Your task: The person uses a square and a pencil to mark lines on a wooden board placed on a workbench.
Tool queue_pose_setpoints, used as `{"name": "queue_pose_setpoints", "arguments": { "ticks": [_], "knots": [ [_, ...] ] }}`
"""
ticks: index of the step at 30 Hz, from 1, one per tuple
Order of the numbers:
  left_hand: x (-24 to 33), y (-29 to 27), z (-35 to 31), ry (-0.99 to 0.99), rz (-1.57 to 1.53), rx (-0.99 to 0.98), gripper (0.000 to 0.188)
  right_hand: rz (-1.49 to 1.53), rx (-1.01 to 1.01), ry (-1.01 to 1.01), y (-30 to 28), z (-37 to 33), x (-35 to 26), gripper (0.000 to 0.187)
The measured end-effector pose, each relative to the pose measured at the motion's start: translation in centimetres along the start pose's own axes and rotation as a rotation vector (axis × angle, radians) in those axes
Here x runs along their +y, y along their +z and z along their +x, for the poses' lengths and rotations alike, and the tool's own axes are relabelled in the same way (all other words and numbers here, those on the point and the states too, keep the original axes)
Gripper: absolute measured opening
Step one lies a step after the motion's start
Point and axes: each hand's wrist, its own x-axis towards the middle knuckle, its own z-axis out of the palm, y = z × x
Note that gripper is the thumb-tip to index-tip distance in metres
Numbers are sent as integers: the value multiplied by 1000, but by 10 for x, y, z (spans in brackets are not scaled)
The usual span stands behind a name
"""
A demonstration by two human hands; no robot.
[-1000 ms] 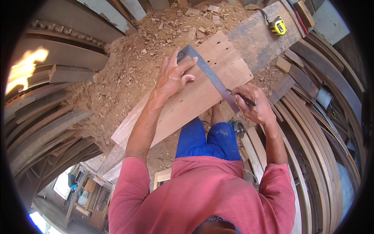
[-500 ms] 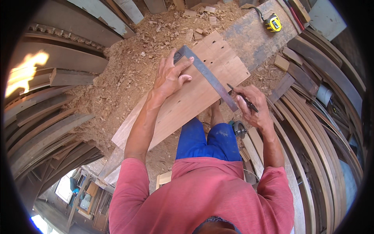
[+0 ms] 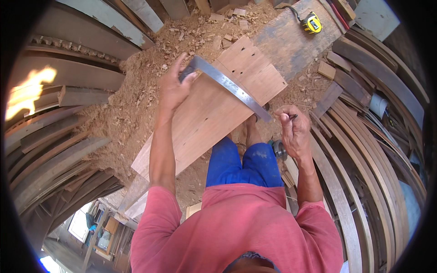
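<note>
A long pale wooden board (image 3: 193, 132) lies slantwise in front of me, with several small dark holes near its far right end. Across it runs a metal try square (image 3: 230, 86), its blade reaching past the board's near edge. My left hand (image 3: 174, 91) grips the square's dark stock at the board's far edge, thumb on one side and fingers on the other. Off the near edge, to the right of the blade's tip, my right hand (image 3: 296, 132) is closed around a thin dark pencil (image 3: 293, 117), mostly hidden by the fingers.
A yellow tape measure (image 3: 312, 22) rests on a worn plank (image 3: 291, 38) beyond the board. Wood shavings (image 3: 136, 86) cover the floor. Stacked timber (image 3: 364, 168) lines the right side, more boards the left. A round-bodied power tool (image 3: 279, 149) sits by my legs.
My left hand has pulled back left to the stock, and the square has shifted left along the board. My right hand has lowered, taking the pencil off the board's edge.
</note>
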Motion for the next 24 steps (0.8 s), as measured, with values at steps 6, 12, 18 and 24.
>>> {"name": "queue_pose_setpoints", "arguments": {
  "ticks": [6, 12, 18, 24],
  "knots": [
    [56, -47, -73, 27, -411, 282, 35, 182, 3, 53, 9, -13, -20, 22],
    [75, 60, -147, 314, -132, 29, 57, 428, -122, 229, 64, -34, -24, 22],
    [69, 129, -178, 239, 18, -77, 74, 531, -145, 529, 90, -57, 47, 16],
    [51, 138, -148, 279, 283, -160, 115, 523, -48, 583, 96, -47, 71, 18]
  ]
}}
